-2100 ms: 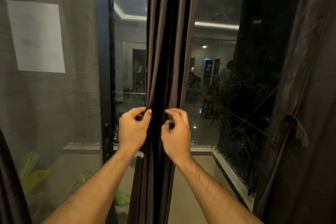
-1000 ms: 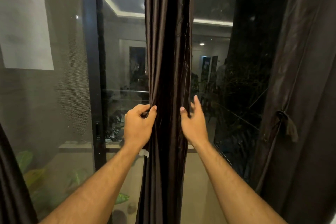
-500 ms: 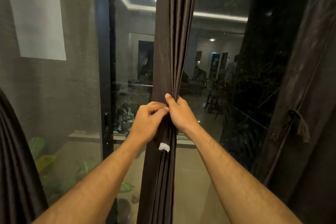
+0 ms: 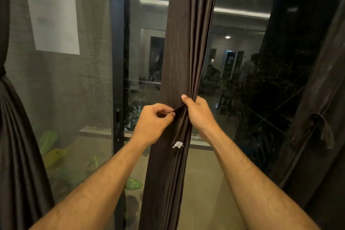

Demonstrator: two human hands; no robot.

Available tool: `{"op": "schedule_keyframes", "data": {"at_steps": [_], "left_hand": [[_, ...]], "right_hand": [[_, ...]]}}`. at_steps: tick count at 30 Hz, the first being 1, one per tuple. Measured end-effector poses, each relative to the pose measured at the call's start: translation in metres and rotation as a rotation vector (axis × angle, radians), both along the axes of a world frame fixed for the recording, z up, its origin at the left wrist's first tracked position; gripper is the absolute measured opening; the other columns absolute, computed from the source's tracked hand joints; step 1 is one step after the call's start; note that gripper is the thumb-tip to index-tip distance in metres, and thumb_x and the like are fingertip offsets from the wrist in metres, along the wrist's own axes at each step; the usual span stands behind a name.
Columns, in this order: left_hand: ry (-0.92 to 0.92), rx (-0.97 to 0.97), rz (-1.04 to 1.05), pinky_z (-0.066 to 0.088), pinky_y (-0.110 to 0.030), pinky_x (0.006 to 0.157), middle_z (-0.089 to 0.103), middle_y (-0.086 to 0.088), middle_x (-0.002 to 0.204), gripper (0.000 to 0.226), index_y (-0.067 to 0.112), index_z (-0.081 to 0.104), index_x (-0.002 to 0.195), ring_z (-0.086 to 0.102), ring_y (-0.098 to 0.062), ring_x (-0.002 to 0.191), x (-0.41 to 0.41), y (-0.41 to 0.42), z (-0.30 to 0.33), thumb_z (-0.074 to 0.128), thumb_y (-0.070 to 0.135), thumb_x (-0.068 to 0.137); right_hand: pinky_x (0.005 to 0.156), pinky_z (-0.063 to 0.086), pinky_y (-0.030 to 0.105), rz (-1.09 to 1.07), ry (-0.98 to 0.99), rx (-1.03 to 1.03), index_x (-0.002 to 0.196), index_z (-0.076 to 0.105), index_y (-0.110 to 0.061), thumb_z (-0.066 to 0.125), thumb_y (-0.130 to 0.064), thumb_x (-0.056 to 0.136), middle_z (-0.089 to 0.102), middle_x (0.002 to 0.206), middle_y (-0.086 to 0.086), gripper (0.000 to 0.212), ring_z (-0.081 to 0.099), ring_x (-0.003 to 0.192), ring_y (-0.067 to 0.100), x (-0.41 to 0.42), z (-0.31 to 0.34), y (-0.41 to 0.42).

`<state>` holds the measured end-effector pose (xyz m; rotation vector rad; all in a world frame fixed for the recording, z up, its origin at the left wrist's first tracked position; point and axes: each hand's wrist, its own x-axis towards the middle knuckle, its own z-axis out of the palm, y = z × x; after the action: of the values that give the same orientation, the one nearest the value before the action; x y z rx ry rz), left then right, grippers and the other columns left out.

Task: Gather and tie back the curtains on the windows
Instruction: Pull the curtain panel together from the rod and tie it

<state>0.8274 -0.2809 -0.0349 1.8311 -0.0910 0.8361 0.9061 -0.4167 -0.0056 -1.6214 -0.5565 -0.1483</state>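
Note:
A dark brown curtain (image 4: pixel 179 46) hangs gathered in a narrow bunch in front of the glass, at the middle of the view. My right hand (image 4: pixel 199 114) wraps around the bunch from the right, thumb up on the fabric. My left hand (image 4: pixel 155 119) pinches a narrow strip of the same dark fabric (image 4: pixel 177 127) against the bunch's left side. The strip hangs down and ends in a small white tab (image 4: pixel 177 144).
A tied-back curtain (image 4: pixel 16 136) hangs at the left edge and another with a knotted tie (image 4: pixel 321 127) at the right. A black window frame post (image 4: pixel 118 61) stands left of the bunch. Green plants (image 4: pixel 48 140) lie beyond the glass.
My hands went from spread on either side of the loose curtain to pressed together on it. The curtain is now squeezed into a tighter bunch, and the strip with the white tab has come into view.

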Motion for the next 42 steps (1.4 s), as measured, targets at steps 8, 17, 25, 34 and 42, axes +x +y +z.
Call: {"op": "schedule_keyframes", "data": {"at_steps": [8, 17, 25, 34, 42], "left_hand": [[-0.062, 0.179, 0.355, 0.061, -0.023, 0.075, 0.079, 0.014, 0.09, 0.021, 0.025, 0.078, 0.114, 0.071, 0.004, 0.08, -0.003, -0.004, 0.008, 0.066, 0.026, 0.097], [-0.008, -0.348, 0.056, 0.062, -0.038, 0.087, 0.08, -0.003, 0.09, 0.017, 0.014, 0.079, 0.103, 0.077, -0.017, 0.09, -0.001, -0.009, 0.016, 0.064, 0.011, 0.098], [0.038, -0.523, -0.123, 0.056, -0.027, 0.058, 0.069, -0.004, 0.068, 0.017, 0.013, 0.069, 0.076, 0.066, -0.015, 0.062, -0.003, 0.001, 0.015, 0.072, 0.015, 0.093], [0.058, -0.568, -0.231, 0.057, -0.035, 0.069, 0.067, -0.003, 0.069, 0.017, 0.017, 0.068, 0.07, 0.066, -0.017, 0.068, -0.004, -0.006, 0.017, 0.081, 0.027, 0.075], [-0.087, -0.452, 0.108, 0.051, -0.03, 0.058, 0.064, -0.004, 0.065, 0.015, 0.011, 0.063, 0.079, 0.058, -0.012, 0.059, -0.005, -0.021, 0.014, 0.071, 0.01, 0.093]], "right_hand": [[0.054, 0.044, 0.009, -0.124, -0.251, 0.006, 0.075, 0.066, -0.025, 0.07, -0.031, 0.097, 0.067, 0.064, -0.02, 0.023, 0.065, 0.064, -0.003, -0.011, -0.002, -0.002], [0.073, 0.06, 0.026, 0.237, 0.087, 0.087, 0.102, 0.081, -0.019, 0.07, -0.042, 0.096, 0.081, 0.097, 0.005, 0.026, 0.078, 0.091, 0.019, -0.025, -0.001, -0.005], [0.092, 0.059, 0.039, 0.322, 0.152, 0.192, 0.113, 0.078, -0.011, 0.069, -0.018, 0.097, 0.079, 0.11, 0.009, 0.02, 0.075, 0.105, 0.025, -0.021, -0.012, -0.005], [0.099, 0.058, 0.042, 0.09, 0.011, 0.052, 0.1, 0.082, -0.011, 0.082, -0.014, 0.086, 0.08, 0.104, 0.0, 0.015, 0.075, 0.1, 0.014, -0.026, 0.0, -0.002], [0.055, 0.044, 0.014, -0.281, -0.184, 0.143, 0.092, 0.052, -0.021, 0.083, -0.013, 0.082, 0.061, 0.074, -0.007, 0.034, 0.057, 0.06, -0.003, -0.046, -0.013, 0.013]]}}
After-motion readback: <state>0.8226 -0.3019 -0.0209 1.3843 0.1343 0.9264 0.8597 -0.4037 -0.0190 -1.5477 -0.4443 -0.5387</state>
